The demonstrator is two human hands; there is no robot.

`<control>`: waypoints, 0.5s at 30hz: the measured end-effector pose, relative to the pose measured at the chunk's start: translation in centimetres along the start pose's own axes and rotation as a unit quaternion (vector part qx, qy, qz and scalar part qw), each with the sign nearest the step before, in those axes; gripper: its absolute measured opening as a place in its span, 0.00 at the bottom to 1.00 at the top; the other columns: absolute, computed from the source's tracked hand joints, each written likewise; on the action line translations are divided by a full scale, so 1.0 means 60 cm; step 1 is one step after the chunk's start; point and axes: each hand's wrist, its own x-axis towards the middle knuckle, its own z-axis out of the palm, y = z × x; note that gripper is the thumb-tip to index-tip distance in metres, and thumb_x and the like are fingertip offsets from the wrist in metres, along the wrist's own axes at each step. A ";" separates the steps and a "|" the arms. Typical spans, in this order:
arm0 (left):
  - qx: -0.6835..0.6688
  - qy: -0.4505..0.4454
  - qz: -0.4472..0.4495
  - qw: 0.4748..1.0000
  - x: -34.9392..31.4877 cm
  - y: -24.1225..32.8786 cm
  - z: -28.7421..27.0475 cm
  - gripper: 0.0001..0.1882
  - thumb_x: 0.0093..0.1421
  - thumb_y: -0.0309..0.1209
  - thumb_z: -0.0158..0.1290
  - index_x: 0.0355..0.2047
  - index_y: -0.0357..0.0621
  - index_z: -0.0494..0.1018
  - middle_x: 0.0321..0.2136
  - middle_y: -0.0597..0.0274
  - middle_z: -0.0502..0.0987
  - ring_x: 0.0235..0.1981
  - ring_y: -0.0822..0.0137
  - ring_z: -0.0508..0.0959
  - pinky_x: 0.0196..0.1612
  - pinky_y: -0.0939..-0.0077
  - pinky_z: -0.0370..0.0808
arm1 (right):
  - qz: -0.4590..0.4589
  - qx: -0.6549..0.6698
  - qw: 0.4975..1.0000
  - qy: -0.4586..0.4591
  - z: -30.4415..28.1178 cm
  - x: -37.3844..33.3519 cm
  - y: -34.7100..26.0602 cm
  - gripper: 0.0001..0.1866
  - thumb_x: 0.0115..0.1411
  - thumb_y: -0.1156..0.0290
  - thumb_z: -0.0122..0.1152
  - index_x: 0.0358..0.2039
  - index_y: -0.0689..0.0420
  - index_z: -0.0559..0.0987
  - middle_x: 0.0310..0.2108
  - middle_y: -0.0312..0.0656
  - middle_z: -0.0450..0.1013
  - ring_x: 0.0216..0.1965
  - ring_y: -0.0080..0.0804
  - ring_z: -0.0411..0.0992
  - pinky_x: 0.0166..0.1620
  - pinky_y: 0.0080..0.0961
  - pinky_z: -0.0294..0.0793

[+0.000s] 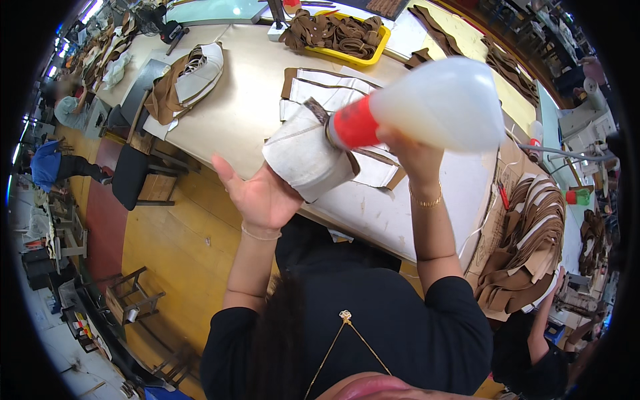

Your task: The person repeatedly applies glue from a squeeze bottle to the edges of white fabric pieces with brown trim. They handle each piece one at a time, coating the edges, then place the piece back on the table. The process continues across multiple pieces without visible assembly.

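Looks mid-job: white panel over the open left hand, thumb splayed, other fingers hidden; right hand wrapped round a tipped bottle, nozzle at the panel's edge. More pieces lie on the bench.

Left fingers partly behind pale piece, right fingers partly behind bottle.

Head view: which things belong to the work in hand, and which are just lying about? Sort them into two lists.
In use:
left hand, touching the pale piece
right hand, holding the red-necked bottle

Seemingly just lying about:
yellow tray of brown pieces
black chair
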 end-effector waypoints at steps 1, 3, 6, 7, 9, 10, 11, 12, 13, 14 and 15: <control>-0.003 0.003 -0.003 1.000 -0.001 0.002 0.002 0.61 0.40 0.76 0.33 0.60 0.35 0.43 0.61 0.51 0.47 0.62 0.54 0.47 0.61 0.55 0.43 | 0.008 -0.106 0.994 -0.035 -0.004 0.010 0.015 0.15 0.45 0.65 0.69 0.31 0.58 0.78 0.34 0.36 0.74 0.37 0.24 0.71 0.40 0.26 0.71; -0.009 0.006 -0.003 1.000 -0.003 0.013 0.004 0.60 0.41 0.76 0.33 0.60 0.35 0.44 0.61 0.51 0.47 0.62 0.53 0.47 0.61 0.54 0.43 | 0.250 0.171 0.952 0.036 -0.006 0.024 0.007 0.15 0.47 0.62 0.67 0.32 0.59 0.77 0.33 0.35 0.73 0.37 0.23 0.70 0.39 0.25 0.71; -0.029 -0.054 -0.051 0.997 0.002 0.032 -0.002 0.60 0.42 0.75 0.34 0.60 0.34 0.44 0.61 0.50 0.46 0.62 0.53 0.47 0.61 0.54 0.43 | 0.268 0.334 0.899 0.095 0.002 0.000 0.012 0.20 0.45 0.61 0.68 0.35 0.59 0.75 0.34 0.35 0.73 0.37 0.23 0.70 0.39 0.24 0.71; -0.032 -0.067 -0.046 0.996 0.004 0.038 -0.003 0.60 0.42 0.75 0.34 0.60 0.34 0.44 0.61 0.50 0.46 0.62 0.53 0.47 0.61 0.54 0.43 | 0.264 0.350 0.894 0.093 0.006 -0.013 0.015 0.21 0.45 0.61 0.69 0.36 0.59 0.75 0.34 0.36 0.73 0.37 0.24 0.70 0.40 0.24 0.71; -0.040 -0.095 -0.035 0.994 0.005 0.046 -0.004 0.60 0.42 0.74 0.35 0.60 0.34 0.44 0.61 0.50 0.46 0.62 0.52 0.47 0.61 0.54 0.43 | 0.220 0.245 0.943 0.038 0.010 -0.037 0.012 0.21 0.43 0.61 0.70 0.35 0.57 0.75 0.34 0.36 0.73 0.36 0.26 0.70 0.39 0.23 0.70; -0.083 -0.104 -0.033 0.991 0.004 0.050 -0.005 0.61 0.41 0.75 0.35 0.60 0.33 0.44 0.61 0.50 0.46 0.62 0.52 0.47 0.61 0.54 0.43 | 0.237 0.188 0.953 0.018 0.008 -0.038 0.009 0.21 0.43 0.61 0.70 0.35 0.57 0.75 0.34 0.36 0.73 0.36 0.25 0.70 0.40 0.23 0.70; -0.127 -0.113 -0.032 0.985 0.002 0.054 -0.006 0.62 0.40 0.75 0.36 0.60 0.33 0.43 0.61 0.50 0.47 0.62 0.52 0.48 0.61 0.55 0.44 | 0.252 0.129 0.959 -0.003 0.005 -0.038 0.010 0.21 0.43 0.61 0.70 0.35 0.57 0.75 0.33 0.35 0.73 0.35 0.25 0.70 0.40 0.22 0.70; -0.172 -0.123 -0.033 0.977 0.002 0.058 -0.008 0.63 0.39 0.76 0.37 0.60 0.33 0.43 0.61 0.49 0.48 0.62 0.52 0.48 0.61 0.55 0.44 | 0.250 0.155 0.955 0.027 -0.001 -0.039 0.015 0.21 0.43 0.61 0.70 0.35 0.58 0.75 0.33 0.35 0.73 0.35 0.24 0.70 0.39 0.22 0.70; -0.113 -0.143 -0.015 0.983 -0.002 0.076 -0.003 0.61 0.40 0.75 0.38 0.60 0.34 0.43 0.61 0.49 0.47 0.62 0.52 0.48 0.61 0.55 0.44 | 0.251 0.182 0.949 0.054 -0.007 -0.042 0.021 0.21 0.44 0.61 0.70 0.35 0.58 0.75 0.33 0.35 0.73 0.35 0.24 0.70 0.39 0.21 0.70; -0.054 -0.163 0.003 0.985 -0.006 0.105 0.009 0.60 0.41 0.74 0.38 0.60 0.34 0.43 0.61 0.49 0.46 0.62 0.52 0.47 0.61 0.54 0.44 | 0.251 0.210 0.942 0.080 -0.012 -0.045 0.025 0.21 0.44 0.61 0.70 0.35 0.58 0.75 0.33 0.35 0.72 0.35 0.24 0.70 0.39 0.21 0.70; 0.004 -0.179 0.021 0.984 -0.011 0.119 0.016 0.59 0.43 0.72 0.39 0.60 0.35 0.43 0.61 0.49 0.46 0.62 0.51 0.47 0.61 0.54 0.44 | 0.262 0.269 0.919 0.117 -0.020 -0.033 0.015 0.21 0.45 0.60 0.69 0.35 0.59 0.74 0.33 0.36 0.72 0.35 0.23 0.69 0.39 0.21 0.70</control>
